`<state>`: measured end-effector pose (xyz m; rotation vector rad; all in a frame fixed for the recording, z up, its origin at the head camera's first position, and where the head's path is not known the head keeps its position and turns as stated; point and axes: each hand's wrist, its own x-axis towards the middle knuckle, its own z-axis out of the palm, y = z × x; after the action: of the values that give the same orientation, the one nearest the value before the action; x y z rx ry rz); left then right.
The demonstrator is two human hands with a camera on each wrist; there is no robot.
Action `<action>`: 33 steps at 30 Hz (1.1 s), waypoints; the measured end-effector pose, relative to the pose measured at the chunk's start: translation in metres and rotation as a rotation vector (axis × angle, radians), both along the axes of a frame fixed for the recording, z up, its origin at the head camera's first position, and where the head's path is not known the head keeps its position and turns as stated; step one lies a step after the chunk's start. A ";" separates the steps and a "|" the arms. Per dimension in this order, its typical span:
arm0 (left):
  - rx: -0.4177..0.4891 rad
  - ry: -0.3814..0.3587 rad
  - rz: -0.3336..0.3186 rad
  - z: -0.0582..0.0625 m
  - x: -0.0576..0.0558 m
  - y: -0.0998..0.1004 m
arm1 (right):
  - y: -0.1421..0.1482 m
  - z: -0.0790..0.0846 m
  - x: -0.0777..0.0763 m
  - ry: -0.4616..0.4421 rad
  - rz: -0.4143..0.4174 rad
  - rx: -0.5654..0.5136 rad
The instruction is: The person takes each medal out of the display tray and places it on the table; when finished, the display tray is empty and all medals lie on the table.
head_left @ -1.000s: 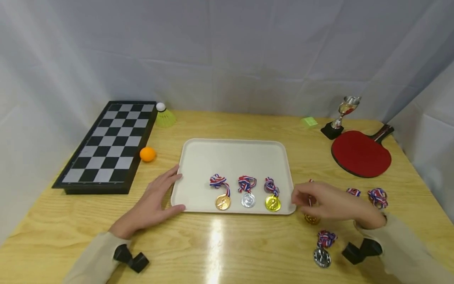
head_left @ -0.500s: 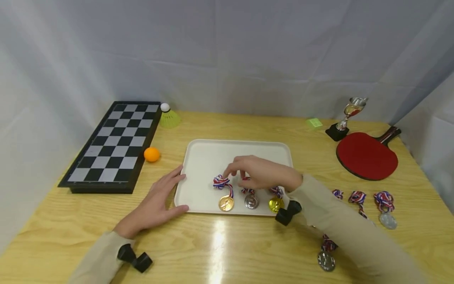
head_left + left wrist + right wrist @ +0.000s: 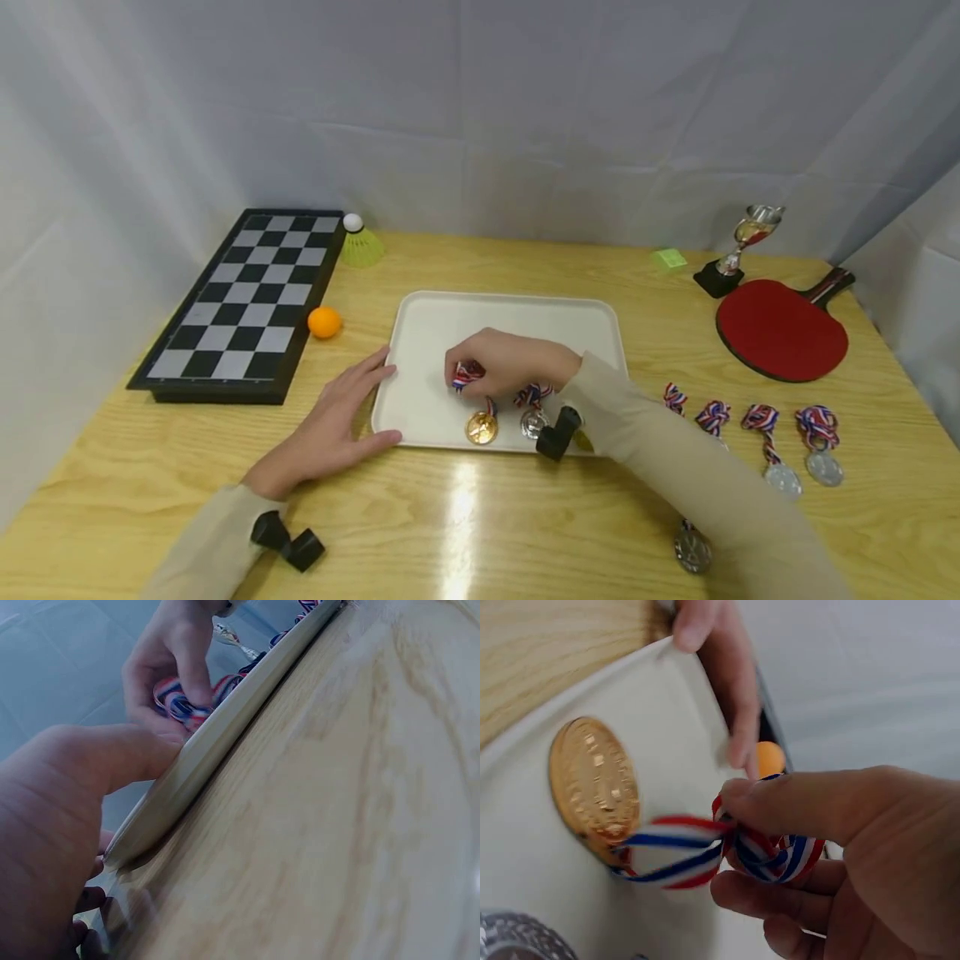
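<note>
The gold medal (image 3: pixel 482 427) is in the tray (image 3: pixel 498 317), between six and seven o'clock from its centre; whether the disc lies quite flat I cannot tell. Its bunched ribbon (image 3: pixel 769 855) is pinched between the thumb and fingers of the right hand (image 3: pixel 504 364), probably because the soft bundle gives a better grip than the disc and lets the ribbon be arranged.

The left hand (image 3: pixel 339 423), fingers spread and thumb on the rim, rests at half past eight, seemingly to steady the tray. A silver medal (image 3: pixel 534 424) sits at five, and a yellow one (image 3: pixel 583 441), mostly hidden by the right sleeve (image 3: pixel 652 442), at four; the near-level discs suggest a deliberate row. More medals (image 3: pixel 783 481) lie on the table around four.

The ball (image 3: pixel 324 322) and chessboard (image 3: pixel 251 293) lie between nine and ten, the shuttlecock (image 3: pixel 362 248) at ten, the trophy (image 3: pixel 756 229) at two and the bat (image 3: pixel 780 331) at three, likely set aside to leave working room.

No brand or label is legible; the gold disc's raised markings are too blurred to read.
</note>
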<state>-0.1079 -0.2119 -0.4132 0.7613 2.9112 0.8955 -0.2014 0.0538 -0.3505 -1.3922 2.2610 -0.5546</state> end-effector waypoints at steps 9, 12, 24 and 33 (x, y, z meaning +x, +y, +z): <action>0.000 0.005 0.004 0.002 0.001 -0.001 | 0.057 0.039 0.027 -0.064 -0.070 -0.227; 0.003 0.010 -0.002 0.002 0.001 0.000 | 0.087 0.049 0.040 -0.064 -0.110 -0.276; 0.007 0.015 -0.012 0.001 -0.001 0.002 | 0.221 0.051 0.118 -0.056 -0.334 -0.297; 0.017 0.041 -0.020 0.001 -0.001 0.002 | 0.299 0.023 0.156 -0.332 -0.422 -0.156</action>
<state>-0.1092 -0.2102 -0.4122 0.8179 2.9291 0.9149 -0.0450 0.3526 -0.3279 -0.8029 2.2697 -1.0335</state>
